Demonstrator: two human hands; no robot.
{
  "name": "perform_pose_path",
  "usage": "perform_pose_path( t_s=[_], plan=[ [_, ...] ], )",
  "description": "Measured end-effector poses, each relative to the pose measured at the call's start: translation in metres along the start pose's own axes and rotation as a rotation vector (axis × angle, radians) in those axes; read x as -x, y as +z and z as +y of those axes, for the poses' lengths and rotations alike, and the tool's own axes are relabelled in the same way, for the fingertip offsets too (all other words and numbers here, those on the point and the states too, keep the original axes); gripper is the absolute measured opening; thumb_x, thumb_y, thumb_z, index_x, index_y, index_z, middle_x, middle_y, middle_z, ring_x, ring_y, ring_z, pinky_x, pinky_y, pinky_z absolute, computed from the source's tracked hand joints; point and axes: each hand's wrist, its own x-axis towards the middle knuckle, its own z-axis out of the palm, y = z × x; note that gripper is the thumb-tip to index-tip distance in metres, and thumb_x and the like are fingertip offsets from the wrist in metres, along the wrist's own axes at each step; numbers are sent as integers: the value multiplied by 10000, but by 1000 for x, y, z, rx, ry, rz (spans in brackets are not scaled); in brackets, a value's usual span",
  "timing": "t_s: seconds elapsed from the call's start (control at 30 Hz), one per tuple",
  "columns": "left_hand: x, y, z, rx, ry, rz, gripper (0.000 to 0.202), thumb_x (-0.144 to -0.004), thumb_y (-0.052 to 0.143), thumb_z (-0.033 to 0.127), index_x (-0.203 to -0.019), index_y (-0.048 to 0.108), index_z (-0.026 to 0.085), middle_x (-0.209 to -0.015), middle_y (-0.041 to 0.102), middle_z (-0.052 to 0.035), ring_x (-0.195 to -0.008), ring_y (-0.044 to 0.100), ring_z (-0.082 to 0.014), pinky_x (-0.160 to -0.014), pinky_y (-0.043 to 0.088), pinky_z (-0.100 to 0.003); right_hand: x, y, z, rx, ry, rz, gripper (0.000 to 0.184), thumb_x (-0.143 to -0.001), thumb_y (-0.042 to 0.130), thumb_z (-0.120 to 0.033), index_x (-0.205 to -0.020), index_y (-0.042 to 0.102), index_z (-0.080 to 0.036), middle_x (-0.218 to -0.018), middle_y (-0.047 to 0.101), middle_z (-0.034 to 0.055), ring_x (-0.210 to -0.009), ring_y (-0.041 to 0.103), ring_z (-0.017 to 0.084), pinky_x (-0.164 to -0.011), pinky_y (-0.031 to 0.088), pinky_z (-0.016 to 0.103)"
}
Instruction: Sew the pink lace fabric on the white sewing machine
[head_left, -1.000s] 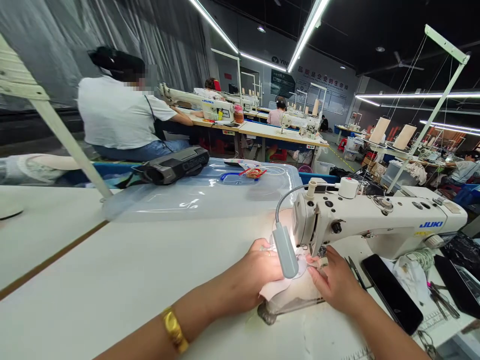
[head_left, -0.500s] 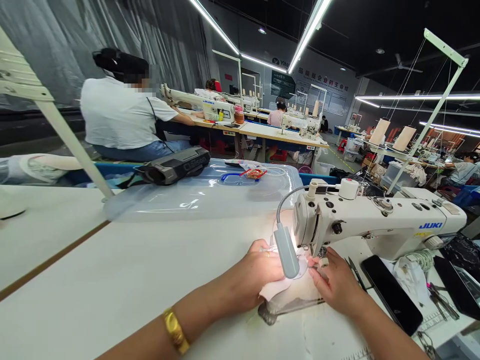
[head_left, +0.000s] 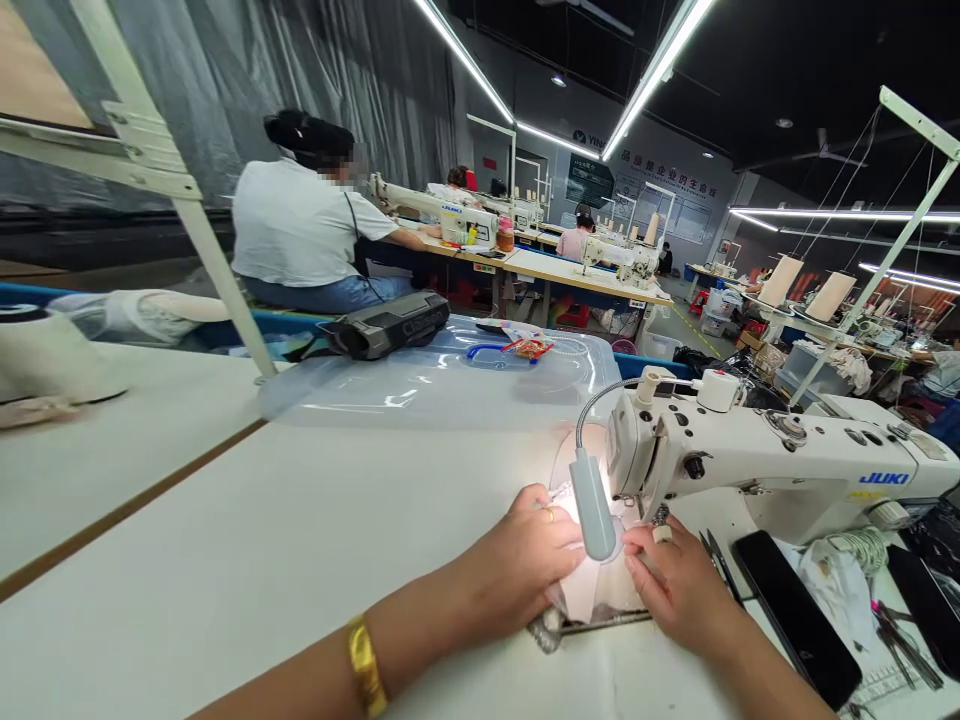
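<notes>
A white JUKI sewing machine [head_left: 795, 450] stands at the right, its needle end over a pale pink piece of fabric [head_left: 580, 592]. My left hand [head_left: 536, 550], with curled fingers, grips the fabric on the left side of the needle area. On the other side, beside the presser foot, my right hand [head_left: 679, 580] pinches the fabric's edge between thumb and fingers. A grey gooseneck lamp [head_left: 592, 505] lights the spot and hides part of the fabric and the left fingertips.
Right of my right hand lie tweezers [head_left: 721, 562], a black phone [head_left: 796, 620] and scissors [head_left: 900, 640]. A translucent plastic lid [head_left: 352, 395] bears a black device [head_left: 390, 325] beyond the table [head_left: 225, 560]. A co-worker [head_left: 300, 220] sits at another machine.
The view has turned left, so everything sits further right. The fabric's near flap has swung from pointing left to pointing towards me. Both hands remain at the needle area.
</notes>
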Motion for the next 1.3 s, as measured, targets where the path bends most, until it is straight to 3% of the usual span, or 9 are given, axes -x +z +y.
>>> perform_pose_path(
  t_s=[0.2,0.33,0.53,0.73,0.83,1.03,1.2,1.27,1.3],
  plan=[
    [1,-14,21,44,-5,36,190,-867,645,68,-784,553,211,-790,667,51,-738,567,-193,-932,292,-423,2,0,-4,-78,-108,-99,169,-1063,508,-159,-1135,630,-251,-883,674,10,-755,576,192,-741,449,336],
    [1,-18,34,52,4,-12,204,-915,674,128,-780,550,218,-785,657,62,-694,525,-182,-929,291,-427,1,-1,-10,-103,-129,-182,147,-1054,523,-178,-1001,640,-247,-858,625,10,-791,562,193,-744,424,326],
    [1,-7,37,-1,22,34,157,-916,627,133,-796,565,213,-776,648,61,-645,497,-167,-897,301,-449,0,3,-11,-63,-97,-192,167,-1035,519,-175,-918,623,-235,-855,604,20,-788,537,200,-728,399,322],
    [3,25,21,-32,-16,110,183,-873,552,77,-750,514,208,-713,607,39,-652,494,-170,-847,321,-453,-1,11,-7,10,-57,-134,175,-1037,501,-183,-926,626,-235,-828,594,24,-790,532,215,-736,389,324],
    [1,31,11,-21,-44,112,138,-851,586,98,-785,556,215,-764,643,25,-703,536,-191,-835,314,-450,-2,15,-5,63,-11,-140,179,-1034,485,-191,-920,615,-236,-819,587,28,-783,530,223,-702,367,328],
    [-5,22,4,110,-134,95,215,-911,558,98,-967,675,270,-964,761,25,-902,670,-225,-961,337,-487,-5,21,-1,130,99,-180,169,-1028,461,-207,-945,606,-234,-851,611,32,-750,520,223,-683,356,324],
    [-15,14,-16,93,-248,59,232,-928,521,133,-828,699,243,-881,741,-25,-870,670,-251,-987,418,-510,-6,19,-3,166,115,-161,135,-1018,473,-202,-967,593,-238,-856,621,33,-748,502,228,-681,352,315],
    [-25,6,-36,63,-380,99,350,-944,428,80,-983,743,228,-1029,760,-84,-1047,681,-299,-1033,450,-518,-6,19,-3,183,118,-163,138,-1020,472,-203,-937,577,-239,-830,599,26,-732,483,226,-684,354,314],
    [-30,1,-49,53,-461,122,445,-958,369,53,-1161,733,207,-1156,756,-116,-1151,669,-305,-1069,465,-508,-6,19,-2,190,121,-168,142,-1021,472,-204,-923,569,-239,-820,589,24,-725,475,224,-683,353,314]
  ],
)
